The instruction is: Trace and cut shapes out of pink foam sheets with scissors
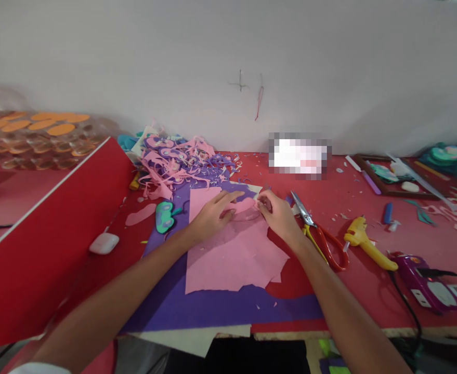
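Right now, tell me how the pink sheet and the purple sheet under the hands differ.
The pink sheet lies on top, under the left hand and right hand; the purple sheet lies beneath it. The pink sheet's lower edge is ragged and cut away; the purple sheet's near edge runs straight. The purple sheet is larger. Both lie flat on the red table.

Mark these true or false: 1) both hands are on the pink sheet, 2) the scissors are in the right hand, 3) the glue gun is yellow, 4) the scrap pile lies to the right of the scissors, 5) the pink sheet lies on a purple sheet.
1) True: the left hand lies flat on the pink sheet and the right hand pinches its top edge.
2) False: the scissors lie on the red table beside the right hand, not held.
3) True: the glue gun is yellow.
4) False: the scrap pile lies to the left of them, near the wall.
5) True: the purple sheet lies under it.
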`<action>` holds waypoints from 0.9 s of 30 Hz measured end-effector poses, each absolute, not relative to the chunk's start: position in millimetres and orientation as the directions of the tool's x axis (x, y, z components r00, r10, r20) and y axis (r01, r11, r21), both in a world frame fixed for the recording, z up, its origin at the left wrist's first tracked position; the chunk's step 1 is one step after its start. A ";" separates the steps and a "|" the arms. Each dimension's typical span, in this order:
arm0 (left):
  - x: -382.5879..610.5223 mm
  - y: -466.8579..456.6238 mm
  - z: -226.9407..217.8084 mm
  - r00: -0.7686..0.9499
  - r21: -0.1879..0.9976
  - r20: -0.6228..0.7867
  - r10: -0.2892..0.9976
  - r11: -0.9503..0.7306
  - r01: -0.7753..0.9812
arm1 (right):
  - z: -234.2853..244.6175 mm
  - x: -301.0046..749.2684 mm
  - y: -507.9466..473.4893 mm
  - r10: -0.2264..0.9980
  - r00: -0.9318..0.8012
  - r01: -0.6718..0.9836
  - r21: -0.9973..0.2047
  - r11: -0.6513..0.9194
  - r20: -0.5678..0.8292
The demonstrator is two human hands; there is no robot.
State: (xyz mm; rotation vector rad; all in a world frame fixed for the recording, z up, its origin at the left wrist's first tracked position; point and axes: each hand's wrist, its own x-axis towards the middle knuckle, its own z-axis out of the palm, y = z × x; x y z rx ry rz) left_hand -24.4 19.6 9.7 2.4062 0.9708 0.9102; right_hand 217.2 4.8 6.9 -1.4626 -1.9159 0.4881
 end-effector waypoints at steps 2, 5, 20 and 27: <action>-23.9 18.8 10.8 0.543 0.558 0.419 0.728 -0.678 0.479 | 6.9 217.1 4.9 0.947 -0.132 0.696 -0.652 0.300 0.294; -23.9 18.0 11.9 0.520 0.563 0.423 0.742 -0.665 0.491 | 8.3 216.7 4.1 0.944 -0.101 0.681 -0.670 0.295 0.313; -24.6 17.1 11.2 0.469 0.565 0.379 0.798 -0.601 0.566 | 20.9 211.7 -1.7 0.936 -0.025 0.607 -0.739 0.293 0.350; -29.7 28.2 8.9 0.112 0.613 0.513 0.851 -0.454 0.647 | 20.2 212.6 -2.4 0.943 0.043 0.369 -0.882 0.293 0.331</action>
